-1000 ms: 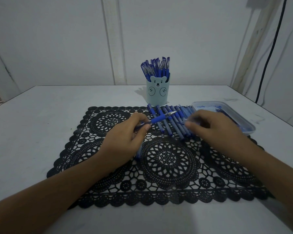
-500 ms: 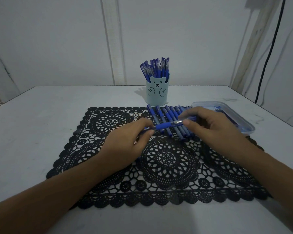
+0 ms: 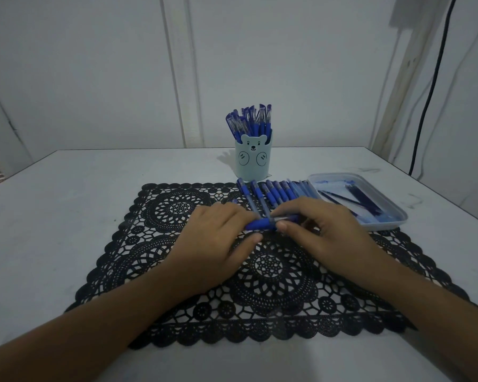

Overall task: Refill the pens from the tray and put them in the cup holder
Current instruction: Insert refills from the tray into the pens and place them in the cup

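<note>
Left hand: gripping the blue grip end of a pen, fingers curled over it, thumb lying underneath.
Right hand: pinching the other, clear end of the same pen between fingertips and thumb, so both hands are meeting over the middle of the lace mat.
Pen: lying crosswise, held just above the mat, in front of the row of pens.
Row of pens: resting side by side on the far edge of the mat, slanting, just left of the tray.
Tray: sitting on the bench at the right, touching the mat's far right corner, with dark refills lying inside.
Cup holder: standing upright beyond the mat, pale blue with a bear face, crowded with capped blue pens.
</note>
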`<state>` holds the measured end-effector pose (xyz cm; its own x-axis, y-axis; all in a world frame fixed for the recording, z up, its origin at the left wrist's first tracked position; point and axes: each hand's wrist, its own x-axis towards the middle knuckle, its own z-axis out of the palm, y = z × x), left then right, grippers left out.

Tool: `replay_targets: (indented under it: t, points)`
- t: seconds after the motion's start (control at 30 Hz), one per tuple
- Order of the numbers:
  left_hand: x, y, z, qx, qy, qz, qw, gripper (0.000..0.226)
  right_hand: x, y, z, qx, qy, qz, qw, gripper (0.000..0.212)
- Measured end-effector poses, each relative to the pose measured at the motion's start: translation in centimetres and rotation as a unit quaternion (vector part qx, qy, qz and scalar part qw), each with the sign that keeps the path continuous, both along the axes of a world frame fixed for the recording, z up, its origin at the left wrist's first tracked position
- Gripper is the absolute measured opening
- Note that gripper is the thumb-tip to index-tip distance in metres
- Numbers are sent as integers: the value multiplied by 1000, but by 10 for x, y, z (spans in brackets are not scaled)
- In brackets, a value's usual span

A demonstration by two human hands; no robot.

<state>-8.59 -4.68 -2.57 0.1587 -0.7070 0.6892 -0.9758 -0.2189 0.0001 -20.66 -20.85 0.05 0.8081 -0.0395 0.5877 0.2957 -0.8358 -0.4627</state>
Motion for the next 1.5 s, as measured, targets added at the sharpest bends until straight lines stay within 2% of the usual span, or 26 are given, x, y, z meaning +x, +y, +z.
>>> replay_targets:
  t: [0.13, 0.2, 0.27, 0.33, 0.37, 0.43, 0.5, 0.57, 0.63, 0.8, 0.93, 1.03, 1.17, 1.33, 1.4, 1.43, 1.5]
  points:
    - [-3, -2, -2, -17, -95, 0, 995, 30, 1, 6, -4, 12, -4, -7, 1000, 13]
    - [-3, -1, 3, -19, -113, 1, 993, 25, 1, 8, -3, 61, 4, -12, 998, 22]
    - [2, -2, 14, -28, -109, 26, 993, 25, 3, 3, -4, 88, 6, -25, 996, 17]
    - [9, -4, 32, -69, -85, 64, 992, 27, 6, -8, -9, 9, 27, -72, 997, 31]
    - [13, -7, 44, -100, -63, 79, 990, 27, 8, -15, -14, -57, 55, -94, 992, 43]
    - [17, -17, 76, -169, 11, 82, 982, 26, 13, -24, -23, -143, 137, -119, 973, 51]
    - [26, -38, 110, -234, 133, 49, 962, 22, 17, -27, -30, -174, 210, -117, 955, 54]
    - [42, -65, 141, -272, 247, 29, 929, 15, 19, -27, -32, -175, 240, -118, 947, 53]
    - [60, -93, 158, -288, 305, 40, 907, 8, 18, -27, -31, -166, 245, -118, 948, 53]
    - [91, -135, 141, -212, 320, 128, 915, 21, 17, -28, -31, -169, 237, -117, 949, 52]
    - [100, -146, 117, -101, 220, 184, 953, 44, 18, -28, -32, -171, 234, -111, 951, 51]
    - [104, -149, 108, -59, 169, 195, 964, 55, 17, -28, -31, -173, 236, -109, 950, 51]
    - [111, -142, 103, -30, 101, 219, 970, 35, 17, -27, -30, -170, 233, -109, 951, 50]
    - [99, -116, 102, -68, 130, 166, 975, 37, 18, -27, -31, -166, 235, -109, 951, 50]
    - [85, -98, 97, -82, 139, 170, 972, 29, 18, -27, -31, -164, 236, -110, 951, 50]
    - [78, -88, 91, -67, 141, 179, 971, 26, 18, -27, -31, -164, 237, -111, 951, 50]
    - [61, -69, 74, 21, 153, 213, 965, 27, 18, -27, -31, -166, 238, -111, 950, 50]
